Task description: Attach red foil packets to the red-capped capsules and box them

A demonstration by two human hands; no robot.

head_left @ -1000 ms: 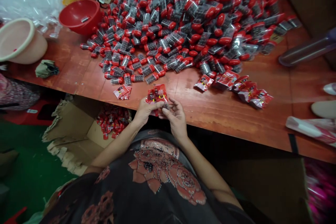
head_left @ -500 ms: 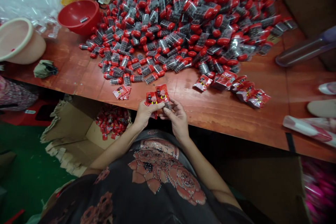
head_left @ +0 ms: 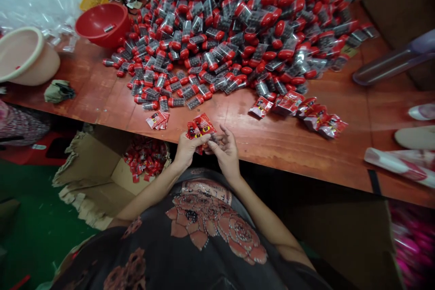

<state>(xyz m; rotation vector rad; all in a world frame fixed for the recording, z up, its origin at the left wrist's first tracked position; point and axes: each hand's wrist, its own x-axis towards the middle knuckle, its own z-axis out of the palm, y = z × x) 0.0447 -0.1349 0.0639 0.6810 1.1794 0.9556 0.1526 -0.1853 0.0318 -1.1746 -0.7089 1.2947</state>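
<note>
My left hand (head_left: 185,150) is closed around shiny red printed packets (head_left: 203,126), its thumb pressed across them, just above the table's front edge. At the lower right corner of these packets sits a small dark thing (head_left: 213,138), partly hidden by fingers. My right hand (head_left: 227,152) has its thumb and lower fingers against that dark thing, while the index finger is raised and bent. A few flat red packets (head_left: 158,120) lie on the table to the left. Filled red packets (head_left: 288,102) stand in a row to the right.
A big heap of clear tubes with red caps (head_left: 217,45) covers the table's back. Left are a red bowl (head_left: 102,25) and a cream tub (head_left: 37,61). Below the edge, an open cardboard box (head_left: 91,158) holds red packets. A clear long tube (head_left: 384,65) lies right.
The packets in my left hand have tilted and moved slightly lower and closer together. My right index finger has lifted away from them.
</note>
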